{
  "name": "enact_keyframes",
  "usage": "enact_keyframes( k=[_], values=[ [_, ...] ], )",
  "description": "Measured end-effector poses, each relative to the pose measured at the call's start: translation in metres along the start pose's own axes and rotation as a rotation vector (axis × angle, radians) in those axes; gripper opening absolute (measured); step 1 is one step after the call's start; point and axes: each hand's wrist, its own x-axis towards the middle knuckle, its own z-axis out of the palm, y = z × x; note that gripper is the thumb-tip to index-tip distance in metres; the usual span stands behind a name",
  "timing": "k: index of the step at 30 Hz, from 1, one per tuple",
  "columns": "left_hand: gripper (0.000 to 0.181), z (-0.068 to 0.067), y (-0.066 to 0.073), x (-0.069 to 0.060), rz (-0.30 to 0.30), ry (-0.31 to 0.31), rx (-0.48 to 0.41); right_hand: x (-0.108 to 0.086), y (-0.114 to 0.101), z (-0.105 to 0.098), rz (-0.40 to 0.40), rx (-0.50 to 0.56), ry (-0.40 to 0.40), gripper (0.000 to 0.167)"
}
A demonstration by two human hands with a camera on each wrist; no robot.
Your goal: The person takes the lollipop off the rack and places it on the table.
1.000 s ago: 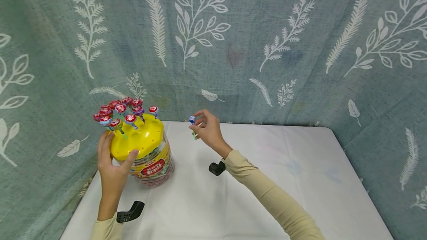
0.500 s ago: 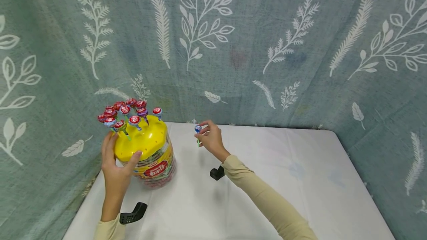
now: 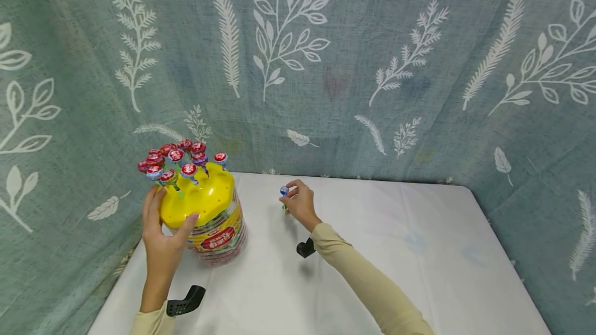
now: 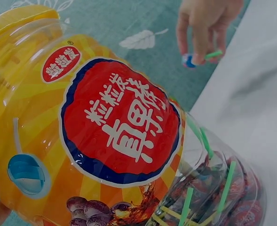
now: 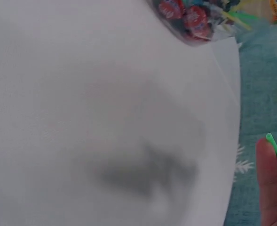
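A big clear candy jar point(image 3: 219, 237) with a yellow lid point(image 3: 205, 206) stands on the left of the table. Several wrapped lollipops point(image 3: 188, 170) stick up out of holes in that lid. My left hand point(image 3: 163, 237) grips the jar near its top, thumb at the front of the lid and fingers round the left side. To the right of the jar, my right hand point(image 3: 301, 204) pinches a blue-wrapped lollipop point(image 3: 284, 191) upright by its green stick point(image 5: 271, 141), above the table. More lollipops with green and yellow sticks fill the jar's lower part point(image 4: 218, 197) in the left wrist view.
A white cloth covers the table point(image 3: 372, 252). Behind it hangs a green curtain point(image 3: 326, 92) with white leaf prints. A black wrist camera point(image 3: 187, 301) is strapped to the left wrist, another point(image 3: 306, 248) to the right.
My right hand has moved slightly right and down with the blue lollipop. The whole head view has shifted a little; my left hand keeps its grip on the jar.
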Motion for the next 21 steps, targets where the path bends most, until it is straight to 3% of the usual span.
enact_keyframes(
  k=[11, 21],
  values=[
    [0.08, 0.0, -0.001, 0.0, -0.012, 0.001, 0.01, -0.005, 0.026, 0.01, 0.05, -0.089, 0.014, 0.033],
    [0.079, 0.0, 0.002, -0.001, -0.027, -0.004, 0.011, -0.012, 0.049, 0.014, 0.043, -0.146, 0.092, 0.028]
  ],
)
